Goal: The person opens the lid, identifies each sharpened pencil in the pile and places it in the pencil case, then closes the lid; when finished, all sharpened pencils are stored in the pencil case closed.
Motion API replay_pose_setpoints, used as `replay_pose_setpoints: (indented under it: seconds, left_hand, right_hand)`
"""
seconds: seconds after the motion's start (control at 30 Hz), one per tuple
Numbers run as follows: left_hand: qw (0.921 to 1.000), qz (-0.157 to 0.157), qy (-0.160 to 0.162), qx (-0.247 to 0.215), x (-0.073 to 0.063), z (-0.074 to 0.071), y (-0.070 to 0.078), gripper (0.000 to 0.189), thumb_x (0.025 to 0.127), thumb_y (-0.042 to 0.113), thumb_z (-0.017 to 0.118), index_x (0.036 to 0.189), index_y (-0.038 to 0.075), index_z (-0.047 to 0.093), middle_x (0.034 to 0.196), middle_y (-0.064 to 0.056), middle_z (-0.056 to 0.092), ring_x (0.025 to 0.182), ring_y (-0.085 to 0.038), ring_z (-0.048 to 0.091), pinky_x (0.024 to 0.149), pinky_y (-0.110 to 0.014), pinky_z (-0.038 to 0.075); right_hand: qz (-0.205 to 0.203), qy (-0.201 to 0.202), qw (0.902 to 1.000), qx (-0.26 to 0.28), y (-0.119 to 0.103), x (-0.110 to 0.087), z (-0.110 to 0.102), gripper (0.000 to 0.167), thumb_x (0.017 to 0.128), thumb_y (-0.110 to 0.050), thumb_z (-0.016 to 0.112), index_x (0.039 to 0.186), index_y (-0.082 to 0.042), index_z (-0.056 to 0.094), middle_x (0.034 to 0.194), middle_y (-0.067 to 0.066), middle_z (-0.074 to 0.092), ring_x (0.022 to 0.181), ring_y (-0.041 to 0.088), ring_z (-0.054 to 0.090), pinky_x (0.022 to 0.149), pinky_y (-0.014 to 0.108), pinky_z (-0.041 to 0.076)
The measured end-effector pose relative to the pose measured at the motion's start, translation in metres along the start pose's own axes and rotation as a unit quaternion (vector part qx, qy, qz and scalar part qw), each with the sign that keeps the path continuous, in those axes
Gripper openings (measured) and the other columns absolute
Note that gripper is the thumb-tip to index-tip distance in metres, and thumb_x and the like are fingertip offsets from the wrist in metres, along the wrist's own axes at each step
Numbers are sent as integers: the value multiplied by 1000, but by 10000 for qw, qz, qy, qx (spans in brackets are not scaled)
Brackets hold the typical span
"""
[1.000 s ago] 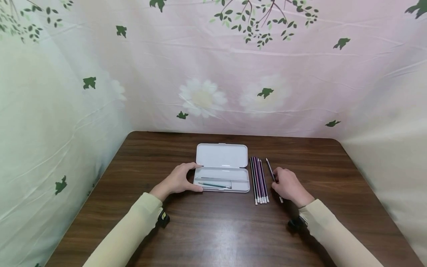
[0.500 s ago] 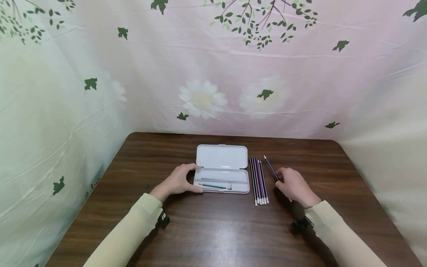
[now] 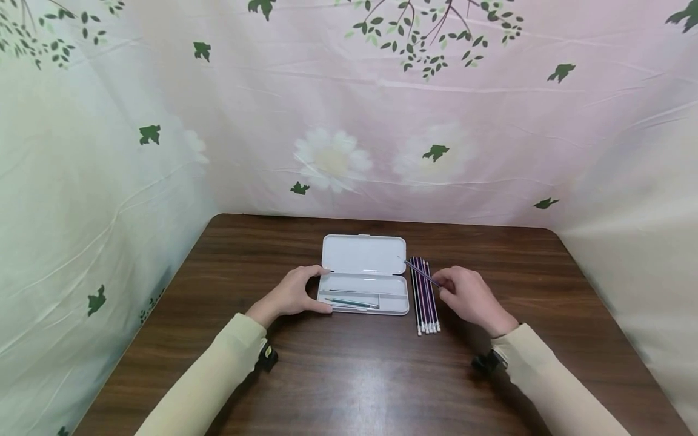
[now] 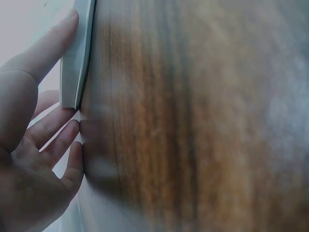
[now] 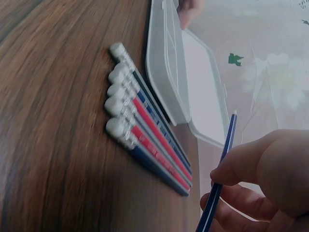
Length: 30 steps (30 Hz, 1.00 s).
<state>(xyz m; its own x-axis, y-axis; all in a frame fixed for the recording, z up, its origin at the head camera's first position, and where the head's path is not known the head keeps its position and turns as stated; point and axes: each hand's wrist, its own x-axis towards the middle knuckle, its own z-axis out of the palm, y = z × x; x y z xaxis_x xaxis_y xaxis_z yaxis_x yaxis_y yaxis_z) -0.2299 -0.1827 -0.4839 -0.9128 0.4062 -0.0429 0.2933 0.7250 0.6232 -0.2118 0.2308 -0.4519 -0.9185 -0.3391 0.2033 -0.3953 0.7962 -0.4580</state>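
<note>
A white pencil case [image 3: 394, 304] lies on the table with its lid [image 3: 363, 254] raised; a thin teal pencil-like stick [image 3: 351, 302] rests in its front compartment. My left hand [image 3: 291, 292] holds the case's left end, thumb [image 4: 63, 41] along the front side and fingers around the end. Between thumb and fingertips my right hand [image 3: 470, 298] pinches a dark blue striped pencil [image 5: 225, 157]. That pencil slants above a row of pencils [image 3: 423, 300], its tip toward the case. The row has white erasers [image 5: 115, 126] at the near end; red and dark barrels show.
The pencil row lies just right of the case on the brown wooden table [image 3: 349, 381]. Printed cloth [image 3: 245, 121] stands behind and along both sides of the tabletop. A black wrist device [image 3: 267, 356] sits on the left cuff, another one [image 3: 489, 362] on the right.
The pencil in my right hand has come up off the table and swung left, its tip now over the row toward the case. My left hand has stayed on the case.
</note>
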Motion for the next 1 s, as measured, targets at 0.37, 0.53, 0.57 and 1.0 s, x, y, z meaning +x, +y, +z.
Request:
replay_pose_setpoints:
  seconds: [0.37, 0.53, 0.57, 1.0]
  left_hand:
    - [10000, -23, 2, -5, 0, 0, -1, 91, 73, 52, 95, 148, 18, 59, 150, -6, 58, 141, -31, 49, 116, -52, 40]
    - [10000, -42, 9, 9, 0, 1, -2, 91, 72, 53, 95, 148, 18, 59, 150, -5, 58, 140, -30, 49, 116, -52, 41]
    - [10000, -35, 12, 12, 0, 1, -2, 91, 72, 54, 95, 148, 18, 59, 150, -5, 58, 140, -31, 49, 116, -52, 41]
    - [10000, 5, 29, 38, 0, 1, 0, 92, 72, 53, 95, 147, 16, 59, 150, -7, 58, 139, -30, 50, 115, -52, 42]
  right_hand:
    - [-467, -12, 9989, 75, -17, 14, 17, 22, 87, 6, 69, 104, -5, 80, 92, 3, 69, 76, 14, 58, 66, 32, 50]
    - [-658, -94, 9978, 62, -26, 22, 25, 22, 87, 7, 68, 102, -5, 80, 90, 4, 71, 77, 14, 57, 68, 34, 51]
    - [-685, -105, 9976, 51, -28, 24, 26, 22, 87, 7, 68, 102, -5, 80, 91, 4, 72, 77, 14, 57, 68, 34, 51]
    - [-1125, -407, 9928, -63, -58, 49, 51, 20, 91, 6, 73, 106, -5, 81, 105, 8, 79, 102, 24, 74, 90, 45, 60]
